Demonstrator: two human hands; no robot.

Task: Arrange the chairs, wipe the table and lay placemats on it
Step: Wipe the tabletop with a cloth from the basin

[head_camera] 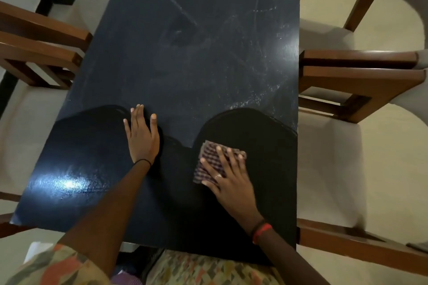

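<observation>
Your patterned shirt (69,268) filled the bottom edge. Your right hand (231,183) lay spread flat, pressing the checked cloth (208,159) onto the dark table (185,53). Your left hand (142,136) rested flat, fingers spread, beside it. Wooden chairs (359,81) flanked both sides.

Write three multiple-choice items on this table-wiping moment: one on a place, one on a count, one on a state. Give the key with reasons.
1. Where is the cloth?
A. under the right hand
B. under the left hand
C. on a chair

2. How many hands touch the table?
A. none
B. one
C. two

3. How does the table's far half look?
A. dusty and smeared
B. covered with placemats
C. dark and wiped

Key: 1 A, the right hand's fingers press the checked cloth flat. 2 C, the left hand lies flat on bare tabletop and the right presses through the cloth. 3 A, pale streaks cover it, while only the near part is dark.
</observation>
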